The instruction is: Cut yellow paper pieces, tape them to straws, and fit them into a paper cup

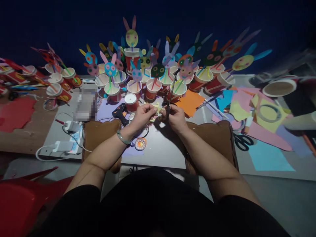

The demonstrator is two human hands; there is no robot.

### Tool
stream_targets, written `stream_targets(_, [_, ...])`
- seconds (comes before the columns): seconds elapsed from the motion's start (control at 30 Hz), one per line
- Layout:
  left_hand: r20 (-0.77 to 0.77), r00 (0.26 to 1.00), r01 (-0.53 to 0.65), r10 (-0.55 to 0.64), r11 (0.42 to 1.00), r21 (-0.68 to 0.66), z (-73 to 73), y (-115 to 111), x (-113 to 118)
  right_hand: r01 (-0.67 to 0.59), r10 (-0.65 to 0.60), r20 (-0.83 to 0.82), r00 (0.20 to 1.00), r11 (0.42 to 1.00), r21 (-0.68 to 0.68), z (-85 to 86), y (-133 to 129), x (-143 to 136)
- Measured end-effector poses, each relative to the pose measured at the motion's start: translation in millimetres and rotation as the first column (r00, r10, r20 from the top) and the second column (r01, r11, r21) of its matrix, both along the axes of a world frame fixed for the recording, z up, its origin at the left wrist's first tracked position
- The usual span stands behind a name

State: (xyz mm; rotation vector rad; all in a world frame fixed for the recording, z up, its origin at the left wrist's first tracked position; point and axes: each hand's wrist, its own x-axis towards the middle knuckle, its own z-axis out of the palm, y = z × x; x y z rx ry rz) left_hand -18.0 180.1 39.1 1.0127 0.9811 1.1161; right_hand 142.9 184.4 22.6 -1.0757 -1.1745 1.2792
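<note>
Cushions [209, 138], brown, two: on the desk [158, 149]; one on the near side of the black glue gun [120, 113], one well to its right. A forearm rests across each.

Disc [140, 144], round, orange and yellow in the middle: near side of the glue gun, slightly right.

Left hand [143, 117]: right of the glue gun, palm down, wrist ringed by a pale bangle [123, 136]. Grip: thumb and fingertips together, pinched on a small piece of yellow paper [158, 107].

Right hand [177, 118]: farther right of the glue gun, turned inward, facing the left. Grip: fingers curled, clamped on scissors [172, 92], blades pointing up and away.

Upturned cup [132, 103]: just right of the glue gun and beyond it; white base uppermost, dark spot at centre.

Paper cups, red and white, upright, front row beyond the glue gun, left to right:
- first cup [113, 96]: green straw [114, 80], blue rabbit face [110, 69], pink ears;
- second cup [134, 90]: blue rabbit face;
- third cup [150, 93]: dark green face on a reddish straw;
- fourth cup [175, 97]: pinkish face, mauve ears.

Left cluster [58, 79], well left of the glue gun and beyond: similar cups holding straws, one green, one orange.

Raised cup [132, 62]: behind the front row, farther from the glue gun; yellow rabbit face [132, 38], pink ears.
</note>
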Motion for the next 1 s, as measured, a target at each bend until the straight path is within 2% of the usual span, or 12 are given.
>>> stream_targets(0.2, [0.043, 0.996, -0.072, 0.073, 0.997, -0.028, 1.0, -3, -1, 0.032, -0.031, -0.026, 0.999, 0.999, 0.034, 1.8, -1, -1])
stream_targets(0.33, [0.072, 0.997, 0.009, -0.006, 0.999, -0.036, 3.5, -6, 2, 0.041, -0.040, -0.048, 0.998, 0.999, 0.004, 3.2, -2, -1])
stream_targets(0.4, [0.069, 0.998, 0.012, -0.009, 0.999, -0.035, 4.1, -8, 3, 0.032, -0.033, -0.035, 0.999, 0.999, -0.004, 3.0, -3, -2])
stream_targets(0.53, [0.074, 0.996, -0.040, 0.043, 0.998, -0.049, 3.0, -10, 1, -0.028, 0.028, 0.013, 1.000, 1.000, -0.010, 2.2, -5, -4])
stream_targets(0.77, [0.068, 0.997, -0.032, 0.039, 0.994, -0.106, 5.6, -10, -1, -0.115, 0.115, 0.030, 0.993, 0.993, -0.006, 2.4, -8, -7])
stream_targets(0.9, [0.061, 0.998, -0.013, 0.017, 0.998, -0.067, 8.4, -12, 0, -0.119, 0.119, 0.001, 0.993, 0.993, 0.007, 1.1, -8, -8])
stream_targets(1.0, [0.058, 0.997, -0.040, 0.043, 0.998, -0.055, 7.6, -13, -2, -0.132, 0.132, 0.026, 0.991, 0.991, 0.000, 3.6, -10, -8])
